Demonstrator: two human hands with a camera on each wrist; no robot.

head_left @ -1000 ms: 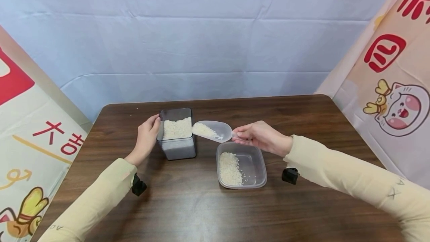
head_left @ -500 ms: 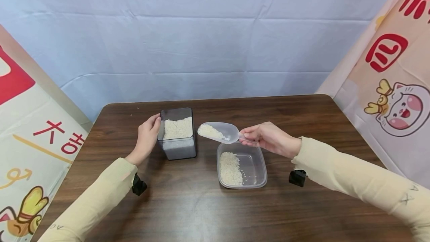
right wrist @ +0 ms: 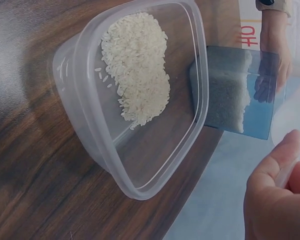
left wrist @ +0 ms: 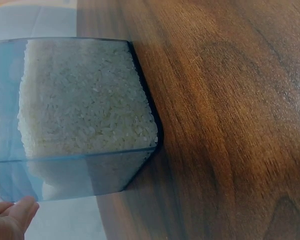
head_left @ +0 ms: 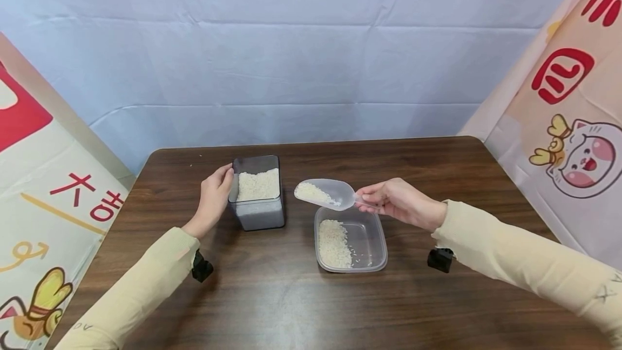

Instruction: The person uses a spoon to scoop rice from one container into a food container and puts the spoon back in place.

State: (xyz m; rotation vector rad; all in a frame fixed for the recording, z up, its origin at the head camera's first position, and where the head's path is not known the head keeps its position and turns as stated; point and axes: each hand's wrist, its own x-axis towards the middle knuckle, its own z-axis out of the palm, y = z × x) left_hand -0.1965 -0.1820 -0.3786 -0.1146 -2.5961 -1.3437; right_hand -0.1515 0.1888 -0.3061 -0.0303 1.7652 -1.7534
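Note:
My right hand (head_left: 400, 204) pinches the handle of a clear plastic scoop (head_left: 346, 194), which carries a small heap of rice (head_left: 311, 193) near its tip. The scoop hovers just past the far rim of a clear plastic box (head_left: 374, 261), where a pile of rice (right wrist: 137, 65) covers the left part of the bottom. My left hand (head_left: 214, 193) touches the left side of a tall, dark, see-through container (head_left: 262, 220), its thumb near the upper rim. Rice (left wrist: 90, 95) fills much of this container. In the right wrist view, the left hand's fingers (right wrist: 262, 90) show through the container's tinted wall.
Both containers stand on a brown wooden table (head_left: 218, 312). A few stray grains lie near its far left edge. Behind hangs a pale cloth (head_left: 301, 69), with printed banners (head_left: 583, 150) at both sides. A small black device hangs at each wrist.
The right hand has drawn the rice-laden scoop rightward, from the dark container's rim to beyond the clear box's far rim. The left hand and both containers have stayed put.

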